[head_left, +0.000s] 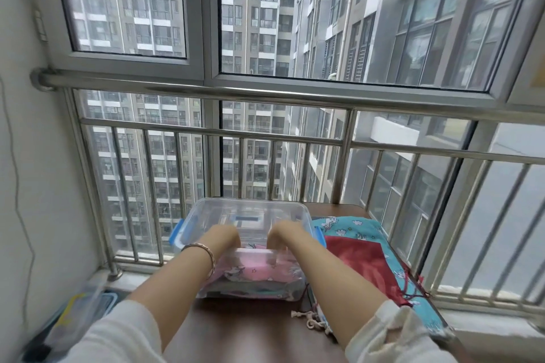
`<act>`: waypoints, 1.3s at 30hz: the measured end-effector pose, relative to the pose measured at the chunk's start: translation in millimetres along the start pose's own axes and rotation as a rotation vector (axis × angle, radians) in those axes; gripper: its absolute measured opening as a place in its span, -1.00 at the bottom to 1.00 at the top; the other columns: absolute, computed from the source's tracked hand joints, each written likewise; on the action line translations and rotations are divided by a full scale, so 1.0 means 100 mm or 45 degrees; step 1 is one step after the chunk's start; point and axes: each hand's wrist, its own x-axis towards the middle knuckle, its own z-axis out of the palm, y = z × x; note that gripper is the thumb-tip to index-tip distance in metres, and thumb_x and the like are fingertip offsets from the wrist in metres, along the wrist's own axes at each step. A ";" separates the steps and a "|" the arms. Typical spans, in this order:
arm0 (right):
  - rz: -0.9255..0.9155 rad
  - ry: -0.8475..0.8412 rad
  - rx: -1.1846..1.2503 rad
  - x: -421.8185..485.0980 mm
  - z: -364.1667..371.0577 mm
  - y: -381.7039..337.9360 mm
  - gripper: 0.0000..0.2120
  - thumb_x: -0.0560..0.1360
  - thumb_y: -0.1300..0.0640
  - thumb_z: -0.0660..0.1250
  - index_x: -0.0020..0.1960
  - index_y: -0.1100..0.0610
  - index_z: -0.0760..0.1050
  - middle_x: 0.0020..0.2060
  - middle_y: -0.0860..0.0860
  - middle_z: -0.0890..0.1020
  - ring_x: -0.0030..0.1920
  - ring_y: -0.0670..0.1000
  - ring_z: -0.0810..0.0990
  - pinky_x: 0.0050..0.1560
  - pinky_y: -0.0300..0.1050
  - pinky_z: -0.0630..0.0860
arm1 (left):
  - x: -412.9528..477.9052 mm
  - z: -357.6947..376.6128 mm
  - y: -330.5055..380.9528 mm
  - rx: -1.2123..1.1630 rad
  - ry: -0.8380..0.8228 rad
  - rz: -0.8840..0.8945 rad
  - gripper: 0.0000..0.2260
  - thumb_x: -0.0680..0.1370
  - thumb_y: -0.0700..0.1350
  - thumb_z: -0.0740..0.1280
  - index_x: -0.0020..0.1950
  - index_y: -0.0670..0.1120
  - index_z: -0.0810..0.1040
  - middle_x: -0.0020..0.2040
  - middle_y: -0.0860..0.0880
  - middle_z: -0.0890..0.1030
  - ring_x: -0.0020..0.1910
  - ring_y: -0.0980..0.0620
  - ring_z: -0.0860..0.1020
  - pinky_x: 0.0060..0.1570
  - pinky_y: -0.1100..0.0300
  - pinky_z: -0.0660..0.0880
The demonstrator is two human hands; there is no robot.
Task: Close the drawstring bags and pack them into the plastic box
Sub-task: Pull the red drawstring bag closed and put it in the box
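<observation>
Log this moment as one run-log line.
step: packing | left hand, right hand: in plastic box, over pink bag | grip: unclear | outside: red bag, teal bag

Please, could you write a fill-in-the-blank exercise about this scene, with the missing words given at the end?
1. The left hand and the right hand reach into the clear plastic ____.
2. The bag inside the box is ____ in colour.
3. The red bag lies to the ____ of the box.
4. The bracelet is on the ____ wrist.

Missing words: box; pink; right; left.
</observation>
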 end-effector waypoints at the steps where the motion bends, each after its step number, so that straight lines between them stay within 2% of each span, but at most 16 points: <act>1: -0.008 -0.003 0.025 -0.01 0.01 0.02 -0.55 0.64 0.10 0.16 0.46 0.29 0.27 0.44 0.16 0.36 0.40 0.15 0.39 0.37 0.01 0.39 | -0.06 -0.02 0.00 -0.041 -0.025 -0.013 -0.61 0.67 -0.12 0.08 0.47 -0.24 0.27 0.43 -0.16 0.38 0.36 -0.09 0.42 0.28 0.13 0.37; 3: -0.046 -0.037 0.160 -0.01 -0.01 0.06 -0.56 0.64 0.12 0.14 0.46 0.29 0.27 0.43 0.19 0.36 0.38 0.17 0.41 0.34 0.03 0.43 | -0.17 -0.12 0.01 -0.088 -0.082 0.012 -0.58 0.66 -0.05 0.13 0.45 -0.25 0.29 0.42 -0.16 0.39 0.35 -0.11 0.42 0.26 0.11 0.40; 5: -0.127 0.030 0.428 -0.03 -0.10 0.15 -0.59 0.60 0.16 0.23 0.41 0.27 0.37 0.37 0.21 0.44 0.29 0.16 0.49 0.26 0.07 0.51 | -0.15 -0.26 0.04 -0.206 0.042 0.124 -0.58 0.61 0.02 0.23 0.36 -0.23 0.42 0.33 -0.13 0.48 0.26 -0.11 0.50 0.15 0.12 0.48; 7: -0.224 0.327 0.698 -0.15 -0.21 0.30 -0.69 0.56 0.23 0.28 0.27 0.27 0.52 0.20 0.18 0.58 0.04 0.06 0.58 0.08 -0.02 0.62 | -0.14 -0.42 0.17 -0.436 0.275 0.271 -0.69 0.57 -0.05 0.31 0.21 -0.23 0.53 0.15 -0.13 0.60 0.05 -0.06 0.59 -0.04 0.21 0.54; 9: -0.243 0.656 0.852 -0.32 -0.30 0.51 -0.78 0.54 0.26 0.27 0.12 0.28 0.61 0.02 0.20 0.66 -0.13 0.04 0.59 -0.06 -0.08 0.62 | -0.23 -0.60 0.39 -0.602 0.476 0.356 -0.80 0.54 -0.18 0.31 0.13 -0.22 0.56 0.01 -0.12 0.63 -0.12 -0.03 0.62 -0.14 0.17 0.61; 12: -0.152 0.958 0.927 -0.51 -0.26 0.94 -0.82 0.49 0.31 0.27 -0.05 0.28 0.65 -0.15 0.19 0.68 -0.14 0.10 0.64 -0.10 -0.02 0.59 | -0.48 -0.76 0.87 -0.637 0.666 0.407 -0.88 0.50 -0.24 0.27 0.01 -0.18 0.54 -0.16 -0.06 0.57 -0.23 -0.02 0.53 -0.40 0.20 0.48; 14: -0.072 1.003 0.961 -0.58 -0.09 1.24 -0.84 0.44 0.34 0.27 -0.18 0.29 0.64 -0.25 0.19 0.66 -0.14 0.15 0.66 -0.13 0.00 0.58 | -0.65 -0.77 1.23 -0.630 0.686 0.462 -0.94 0.51 -0.24 0.25 -0.08 -0.17 0.51 -0.22 -0.07 0.52 -0.21 -0.06 0.53 -0.40 0.22 0.39; 18: 0.085 0.901 0.950 -0.68 0.45 1.81 -0.69 0.42 0.36 0.30 -0.45 0.10 0.50 -0.47 0.03 0.54 -0.35 0.05 0.55 -0.30 -0.16 0.47 | -0.75 -0.53 1.88 -0.519 0.577 0.632 -0.90 0.53 -0.21 0.27 -0.05 -0.22 0.55 -0.05 -0.20 0.62 -0.08 -0.16 0.59 -0.19 0.07 0.50; 20: 0.114 0.711 0.850 -0.71 0.79 2.04 -0.78 0.39 0.36 0.24 -0.35 0.19 0.59 -0.39 0.10 0.61 -0.36 0.03 0.52 -0.32 -0.14 0.46 | -0.70 -0.34 2.11 -0.366 0.448 0.688 -0.84 0.52 -0.21 0.25 0.02 -0.21 0.57 -0.05 -0.19 0.63 -0.17 -0.10 0.59 -0.16 0.08 0.56; 22: 0.192 0.472 0.704 -0.70 1.12 2.19 -0.77 0.33 0.35 0.18 -0.14 0.28 0.60 -0.18 0.22 0.65 -0.24 0.10 0.58 -0.32 -0.13 0.46 | -0.62 -0.12 2.22 -0.129 0.311 0.641 -0.80 0.51 -0.22 0.29 0.11 -0.19 0.58 -0.02 -0.13 0.63 -0.14 -0.07 0.61 -0.12 0.10 0.60; 25: 0.362 0.264 0.410 -0.69 1.48 2.29 -0.58 0.33 0.31 0.28 0.19 0.17 0.48 0.13 0.13 0.56 0.12 0.14 0.55 0.07 -0.03 0.56 | -0.56 0.17 2.26 0.120 0.241 0.514 -0.71 0.52 -0.24 0.30 0.24 -0.21 0.53 0.12 -0.12 0.56 0.09 -0.15 0.57 0.09 0.00 0.54; 27: 0.385 0.311 0.351 -0.66 1.59 2.29 -0.51 0.38 0.28 0.27 0.31 0.11 0.40 0.23 0.14 0.47 0.23 0.17 0.46 0.24 0.02 0.48 | -0.48 0.31 2.26 0.126 0.261 0.463 -0.69 0.54 -0.23 0.26 0.29 -0.22 0.49 0.22 -0.12 0.55 0.18 -0.17 0.54 0.16 -0.04 0.51; 30: 0.325 0.430 0.576 -0.61 1.63 2.30 -0.58 0.41 0.30 0.19 0.24 0.09 0.50 0.21 0.10 0.55 0.21 0.11 0.50 0.23 -0.04 0.48 | -0.43 0.37 2.22 0.067 0.321 0.406 -0.68 0.54 -0.25 0.24 0.30 -0.19 0.48 0.27 -0.15 0.53 0.24 -0.18 0.51 0.16 -0.04 0.48; 34: 0.261 0.647 0.832 -0.60 1.54 2.38 -0.74 0.46 0.30 0.16 -0.02 0.14 0.59 -0.05 0.06 0.66 -0.05 0.05 0.60 0.04 0.00 0.57 | -0.40 0.36 2.17 -0.047 0.485 0.376 -0.63 0.50 -0.30 0.26 0.31 -0.18 0.40 0.23 -0.16 0.54 0.20 -0.19 0.51 0.11 0.00 0.44; 36: 0.239 0.831 0.949 -0.68 1.40 2.39 -0.81 0.50 0.28 0.17 -0.14 0.16 0.56 -0.19 0.07 0.63 -0.21 0.02 0.56 -0.16 -0.03 0.55 | -0.42 0.33 2.18 -0.182 0.564 0.374 -0.66 0.48 -0.32 0.24 0.26 -0.20 0.35 0.13 -0.17 0.56 0.13 -0.19 0.52 0.04 0.00 0.42; 39: 0.189 1.072 1.156 -0.88 1.13 2.38 -0.81 0.55 0.25 0.18 -0.09 0.15 0.56 -0.26 0.02 0.58 -0.27 -0.03 0.50 -0.36 -0.21 0.38 | -0.52 0.25 2.19 -0.378 0.737 0.412 -0.76 0.51 -0.29 0.21 0.16 -0.17 0.32 -0.09 -0.11 0.55 -0.04 -0.17 0.56 -0.15 0.03 0.36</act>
